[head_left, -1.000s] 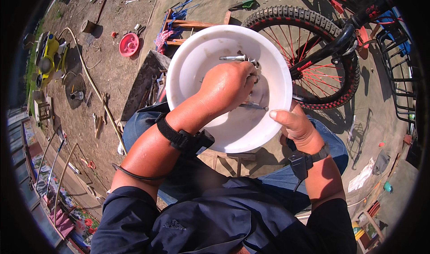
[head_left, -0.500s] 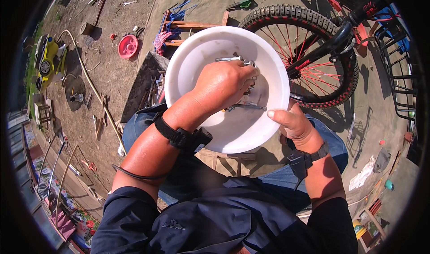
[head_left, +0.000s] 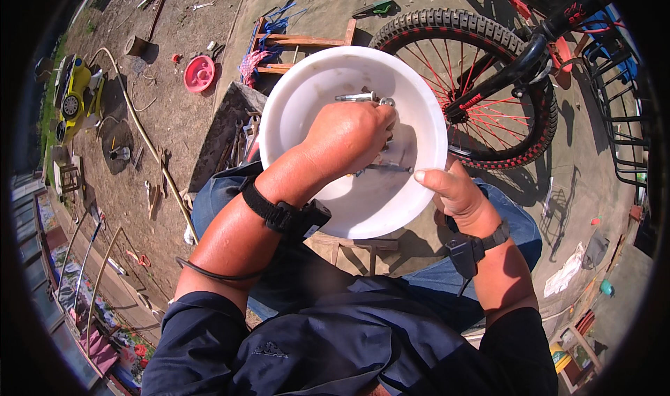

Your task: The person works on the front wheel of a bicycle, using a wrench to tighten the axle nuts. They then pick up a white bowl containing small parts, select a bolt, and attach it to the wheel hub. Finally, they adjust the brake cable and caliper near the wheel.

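A round white plastic basin (head_left: pixel 286 110) sits over my knees, with several metal bolts in it. My right hand (head_left: pixel 457 190) grips the basin's right rim, thumb on the inside and fingers beneath. My left hand (head_left: pixel 349 132) reaches into the middle of the basin, back of the hand up and fingers curled down among the hardware. Whatever those fingers hold is hidden under the hand. Just beyond the knuckles lies a silver bolt (head_left: pixel 356 96), beside a nut (head_left: pixel 387 103). A long dark bolt (head_left: pixel 389 167) rests on the basin floor between my hands.
A bicycle wheel (head_left: pixel 481 85) with red spokes stands close at the right. Left of the basin is a metal tray (head_left: pixel 227 127) holding wrenches. Behind it lies a wooden frame (head_left: pixel 307 40) with blue cord. A yellow toy car (head_left: pixel 73 99) and hose (head_left: pixel 132 110) lie farther left.
The basin has shifted slightly left, its far rim a little nearer me. My left fingers have moved slightly among the bolts, showing more of the silver bolt. My right hand keeps its grip.
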`<state>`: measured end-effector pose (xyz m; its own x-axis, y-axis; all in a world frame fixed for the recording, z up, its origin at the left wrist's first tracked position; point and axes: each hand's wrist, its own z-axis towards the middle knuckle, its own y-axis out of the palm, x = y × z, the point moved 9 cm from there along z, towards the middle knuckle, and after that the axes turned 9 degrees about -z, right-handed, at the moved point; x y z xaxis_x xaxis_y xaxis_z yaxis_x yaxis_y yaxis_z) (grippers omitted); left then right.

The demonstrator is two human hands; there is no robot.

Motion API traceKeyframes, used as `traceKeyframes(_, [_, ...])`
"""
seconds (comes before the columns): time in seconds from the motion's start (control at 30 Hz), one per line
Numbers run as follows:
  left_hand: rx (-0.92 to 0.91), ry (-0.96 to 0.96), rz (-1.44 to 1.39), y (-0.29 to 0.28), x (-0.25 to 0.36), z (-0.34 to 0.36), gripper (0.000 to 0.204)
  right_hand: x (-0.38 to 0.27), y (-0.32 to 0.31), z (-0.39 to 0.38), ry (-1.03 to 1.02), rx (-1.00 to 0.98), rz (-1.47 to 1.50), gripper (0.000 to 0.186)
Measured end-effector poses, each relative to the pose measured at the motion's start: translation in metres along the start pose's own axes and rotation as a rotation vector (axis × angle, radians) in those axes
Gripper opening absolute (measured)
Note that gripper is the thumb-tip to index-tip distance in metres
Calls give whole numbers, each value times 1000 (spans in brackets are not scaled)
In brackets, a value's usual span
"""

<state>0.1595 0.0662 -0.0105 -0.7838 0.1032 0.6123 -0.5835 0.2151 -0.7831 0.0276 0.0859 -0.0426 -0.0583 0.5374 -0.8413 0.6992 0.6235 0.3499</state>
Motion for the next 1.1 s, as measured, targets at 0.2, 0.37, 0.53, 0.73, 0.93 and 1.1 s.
traceKeyframes(0.2, [82, 19, -173, -16, -2, -2, 17, -2, -4, -2, 11, 27, -13, 76])
traceKeyframes(0.37, [-1, 27, -171, -15, -5, -4, 15, -1, -5, -1, -10, -5, 18, 71])
traceKeyframes(0.53, [-72, 2, -215, -10, -3, -5, 17, -1, -4, -1, -17, -13, 22, 72])
traceKeyframes(0.73, [-6, 67, -60, -9, 1, -5, 15, 4, -6, -1, 8, 19, -21, 79])
traceKeyframes(0.93, [29, 131, 43, -8, 5, -5, 12, 1, -3, -1, 11, 13, -10, 79])
traceKeyframes(1.1, [39, 151, 56, -8, 7, -6, 13, 0, -2, -1, -7, 12, -8, 79])
